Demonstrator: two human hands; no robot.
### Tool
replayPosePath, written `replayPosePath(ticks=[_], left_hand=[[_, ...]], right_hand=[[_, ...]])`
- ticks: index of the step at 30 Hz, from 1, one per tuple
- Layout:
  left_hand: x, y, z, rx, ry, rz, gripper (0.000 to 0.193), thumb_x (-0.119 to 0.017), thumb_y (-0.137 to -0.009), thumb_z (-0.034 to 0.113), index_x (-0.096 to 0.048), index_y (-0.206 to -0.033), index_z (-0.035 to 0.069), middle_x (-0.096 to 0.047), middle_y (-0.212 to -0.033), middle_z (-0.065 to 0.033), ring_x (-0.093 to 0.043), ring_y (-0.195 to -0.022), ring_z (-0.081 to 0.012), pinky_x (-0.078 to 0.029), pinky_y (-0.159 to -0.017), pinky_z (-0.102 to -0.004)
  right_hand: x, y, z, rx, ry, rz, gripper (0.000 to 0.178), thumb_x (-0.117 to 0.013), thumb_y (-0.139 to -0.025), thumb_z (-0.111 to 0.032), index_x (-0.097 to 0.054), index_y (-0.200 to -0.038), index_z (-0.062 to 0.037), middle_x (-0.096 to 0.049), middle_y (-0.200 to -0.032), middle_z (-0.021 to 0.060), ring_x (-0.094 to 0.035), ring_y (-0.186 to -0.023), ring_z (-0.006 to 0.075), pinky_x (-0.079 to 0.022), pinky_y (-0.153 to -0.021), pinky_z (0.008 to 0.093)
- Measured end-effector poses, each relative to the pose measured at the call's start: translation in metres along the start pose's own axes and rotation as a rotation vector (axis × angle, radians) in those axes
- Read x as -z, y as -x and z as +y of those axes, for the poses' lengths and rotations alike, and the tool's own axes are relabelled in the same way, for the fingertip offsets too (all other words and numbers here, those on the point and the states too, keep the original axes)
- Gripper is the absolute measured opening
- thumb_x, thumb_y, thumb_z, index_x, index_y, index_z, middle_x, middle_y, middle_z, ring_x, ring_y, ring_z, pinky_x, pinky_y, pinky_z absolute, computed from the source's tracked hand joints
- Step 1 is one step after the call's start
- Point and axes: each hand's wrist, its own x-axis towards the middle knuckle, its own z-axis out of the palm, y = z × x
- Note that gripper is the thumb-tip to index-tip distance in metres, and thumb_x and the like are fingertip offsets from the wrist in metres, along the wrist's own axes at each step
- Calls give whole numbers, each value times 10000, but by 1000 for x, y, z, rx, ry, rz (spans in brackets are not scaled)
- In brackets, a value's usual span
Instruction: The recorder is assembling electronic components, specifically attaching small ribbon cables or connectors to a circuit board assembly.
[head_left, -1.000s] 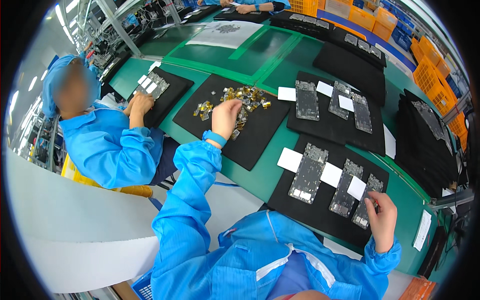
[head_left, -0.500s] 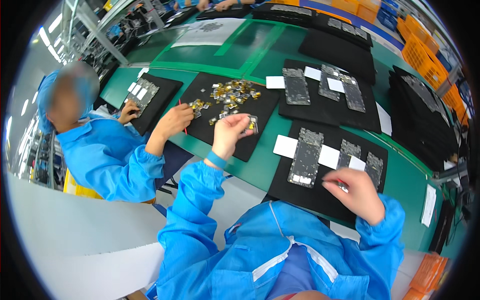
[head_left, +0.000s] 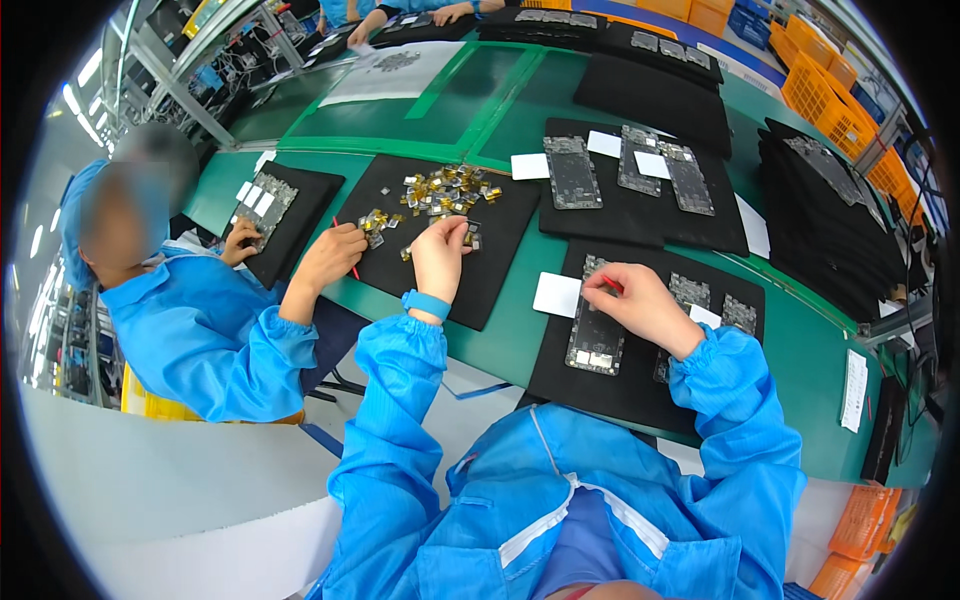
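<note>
My left hand [head_left: 438, 262] is over the black mat at the middle left, thumb and fingers pinched on a small silver-framed part [head_left: 473, 238]. Next to it lies a pile of small silver-and-gold parts [head_left: 450, 190]. My right hand [head_left: 643, 305] is closed around a thin red tool [head_left: 612, 286], mostly hidden by the fingers. It hovers above the upper part of a long dark circuit board [head_left: 592, 345] on the nearer mat. A white card [head_left: 556, 295] lies to the left of that board. More boards [head_left: 740, 312] lie to its right, partly behind my hand.
A co-worker's hand [head_left: 335, 255] holds a red stick at the left of the parts mat. Another mat [head_left: 640, 225] bears several boards and white cards. Stacked black mats [head_left: 820, 240] stand at the right, with orange baskets [head_left: 830, 105] behind.
My right hand has moved left and up, from beside the long board to over its upper end. My left hand has shifted slightly toward the pile. The whole view has shifted a little.
</note>
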Motion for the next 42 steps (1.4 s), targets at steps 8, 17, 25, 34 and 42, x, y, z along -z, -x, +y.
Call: replayPosePath(ticks=[8,17,25,34,42], left_hand=[[19,-27,-14,3,63,42,152,-618,-906,26,-683,-1028,-37,-695,-929,-96,-666,-737,-127,-587,-597,-271],[36,-35,-13,348,719,-86,199,-640,-907,43,-607,-1085,-40,-661,-997,-105,-670,-902,-194,-597,-764,-291],[-23,58,51,611,786,-607,239,-618,-929,65,-589,-1146,-32,-664,-1036,-111,-681,-944,-201,-589,-794,-245],[-51,100,60,695,921,-685,270,-630,-930,107,-577,-1166,-12,-644,-1021,-82,-650,-884,-151,-567,-754,-255],[-58,110,70,983,1093,-747,250,-586,-960,216,-616,-1106,15,-574,-862,-7,-549,-746,-90,-450,-623,-210]], right_hand=[[8,8,3,-34,-27,-32,174,-637,-863,-154,-678,-928,2,-679,-793,96,-629,-730,155,-489,-688,298],[2,8,4,7,-75,-65,172,-654,-867,-155,-680,-932,2,-682,-800,95,-641,-742,152,-498,-700,294],[-9,-3,7,-17,-370,-32,206,-684,-867,-175,-662,-958,8,-659,-772,46,-604,-721,80,-473,-648,254],[7,30,22,-168,-519,67,185,-683,-896,-153,-637,-999,-6,-688,-841,40,-624,-768,60,-469,-663,195],[-6,51,36,-140,-536,140,150,-659,-909,-96,-630,-1007,15,-686,-832,28,-622,-767,45,-478,-678,189]])
